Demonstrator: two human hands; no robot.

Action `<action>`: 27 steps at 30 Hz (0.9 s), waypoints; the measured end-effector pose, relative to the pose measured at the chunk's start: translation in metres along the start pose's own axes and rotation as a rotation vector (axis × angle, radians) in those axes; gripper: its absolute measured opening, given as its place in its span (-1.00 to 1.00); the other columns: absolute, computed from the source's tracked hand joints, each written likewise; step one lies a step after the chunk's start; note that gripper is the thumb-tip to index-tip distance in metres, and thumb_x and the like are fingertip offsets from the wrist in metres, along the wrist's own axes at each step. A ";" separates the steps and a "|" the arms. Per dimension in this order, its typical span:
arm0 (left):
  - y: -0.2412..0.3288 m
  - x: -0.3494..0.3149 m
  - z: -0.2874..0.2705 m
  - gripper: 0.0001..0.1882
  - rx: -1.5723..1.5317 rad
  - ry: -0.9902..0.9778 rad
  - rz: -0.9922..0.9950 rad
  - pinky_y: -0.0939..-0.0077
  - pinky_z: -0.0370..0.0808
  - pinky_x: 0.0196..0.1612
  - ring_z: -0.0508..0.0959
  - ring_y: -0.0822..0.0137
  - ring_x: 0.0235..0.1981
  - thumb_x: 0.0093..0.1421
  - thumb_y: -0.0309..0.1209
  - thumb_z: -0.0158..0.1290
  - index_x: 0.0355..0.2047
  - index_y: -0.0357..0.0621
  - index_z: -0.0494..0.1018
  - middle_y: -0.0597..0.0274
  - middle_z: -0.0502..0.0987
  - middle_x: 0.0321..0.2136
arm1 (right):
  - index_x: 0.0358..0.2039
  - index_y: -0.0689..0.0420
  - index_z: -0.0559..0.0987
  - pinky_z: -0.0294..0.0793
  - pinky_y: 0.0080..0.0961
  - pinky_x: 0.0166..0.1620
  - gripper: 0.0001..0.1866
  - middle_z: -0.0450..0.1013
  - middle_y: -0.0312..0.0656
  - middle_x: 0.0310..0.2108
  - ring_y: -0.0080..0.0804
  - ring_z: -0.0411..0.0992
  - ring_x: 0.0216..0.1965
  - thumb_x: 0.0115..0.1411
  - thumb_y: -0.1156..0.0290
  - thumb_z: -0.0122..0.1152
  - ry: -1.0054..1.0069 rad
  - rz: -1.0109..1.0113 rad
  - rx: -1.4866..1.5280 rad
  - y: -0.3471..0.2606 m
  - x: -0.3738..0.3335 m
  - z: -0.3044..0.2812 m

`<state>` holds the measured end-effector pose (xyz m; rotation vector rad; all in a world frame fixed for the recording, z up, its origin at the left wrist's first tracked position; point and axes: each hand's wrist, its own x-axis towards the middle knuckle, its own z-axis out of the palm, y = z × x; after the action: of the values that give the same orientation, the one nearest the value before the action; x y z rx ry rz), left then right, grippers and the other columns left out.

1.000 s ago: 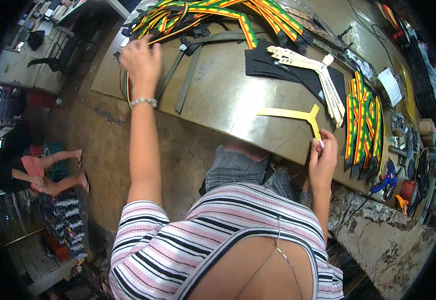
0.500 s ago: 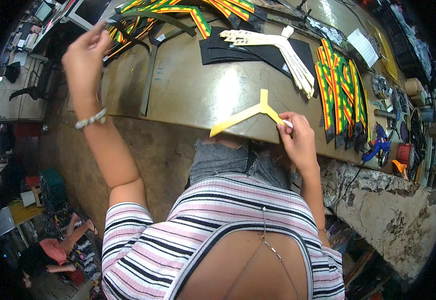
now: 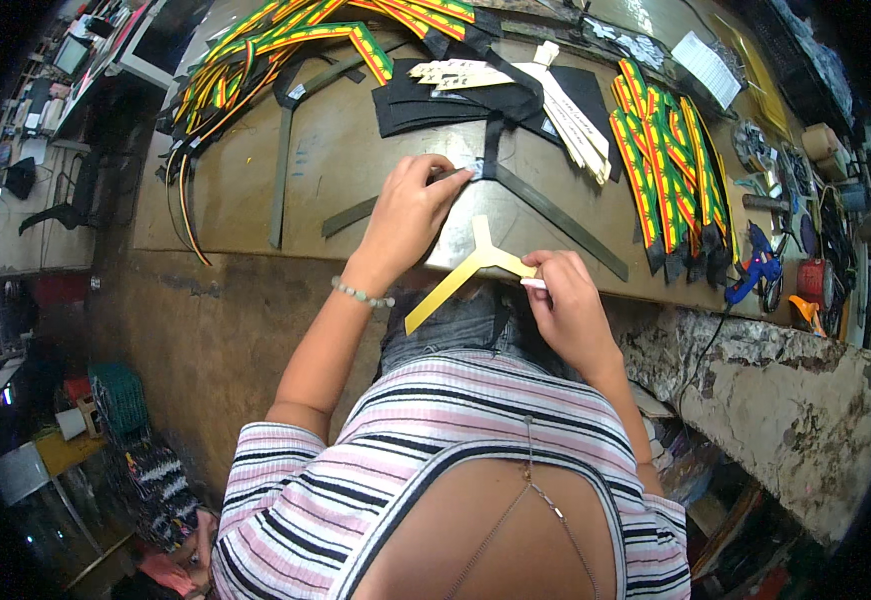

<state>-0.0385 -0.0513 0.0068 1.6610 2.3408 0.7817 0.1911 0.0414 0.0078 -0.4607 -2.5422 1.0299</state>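
Observation:
My left hand pinches the joint of a dark Y-shaped strap lying on the table, near a small pale tag. The strap's two lower arms spread left and right, and its upper band runs back over a black fabric stack. Closer to me, my right hand is closed on one arm of a flat yellow Y-shaped template, held around the table's front edge. A short white stick, perhaps chalk, is in the same fingers. A second dark Y-shaped strap lies further left.
Red, yellow and green straps lie piled at right, with more striped straps at far left. Behind sit black fabric pieces and cream Y-shaped pieces. A blue glue gun with a cord lies at the right edge.
My left hand came from the far left to the middle, bringing a dark Y-shaped strap onto the table. My right hand and the yellow template shifted left and towards me.

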 end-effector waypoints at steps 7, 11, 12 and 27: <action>-0.015 -0.022 -0.010 -0.76 -0.243 0.335 -0.021 0.22 0.43 0.11 0.54 0.01 -0.02 0.26 -0.45 0.09 -0.08 -0.19 0.56 0.00 0.58 -0.07 | -0.26 0.30 0.48 0.47 -0.27 -0.18 -0.82 0.49 0.01 -0.20 -0.03 0.45 -0.20 0.11 0.63 0.25 0.236 -0.005 0.039 0.019 0.045 0.001; -0.016 -0.030 0.002 -0.75 -0.066 0.252 0.118 0.21 0.46 0.08 0.53 0.03 -0.01 0.20 -0.47 0.14 -0.10 -0.19 0.57 0.06 0.58 -0.06 | -0.28 0.29 0.50 0.47 -0.23 -0.16 -0.82 0.51 0.00 -0.20 -0.03 0.46 -0.21 0.10 0.62 0.27 0.243 -0.003 0.007 0.035 0.066 0.018; -0.017 -0.032 0.006 -0.74 -0.056 0.254 0.110 0.22 0.46 0.08 0.52 0.04 0.00 0.20 -0.49 0.15 -0.08 -0.18 0.57 0.08 0.58 -0.05 | -0.28 0.29 0.50 0.47 -0.22 -0.15 -0.83 0.52 -0.01 -0.21 -0.03 0.46 -0.21 0.09 0.62 0.28 0.275 -0.059 -0.026 0.038 0.066 0.022; -0.009 -0.038 0.011 -0.68 -0.073 0.246 0.063 0.24 0.49 -0.02 0.50 0.08 -0.07 0.10 -0.65 0.16 -0.10 -0.27 0.57 0.10 0.54 -0.13 | -0.27 0.29 0.57 0.50 -0.32 -0.17 -0.81 0.58 -0.05 -0.19 -0.13 0.48 -0.23 0.12 0.54 0.35 0.217 -0.125 -0.231 0.038 0.056 0.022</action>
<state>-0.0276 -0.0844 -0.0136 1.7015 2.3913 1.1298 0.1384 0.0779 -0.0230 -0.4419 -2.4663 0.6093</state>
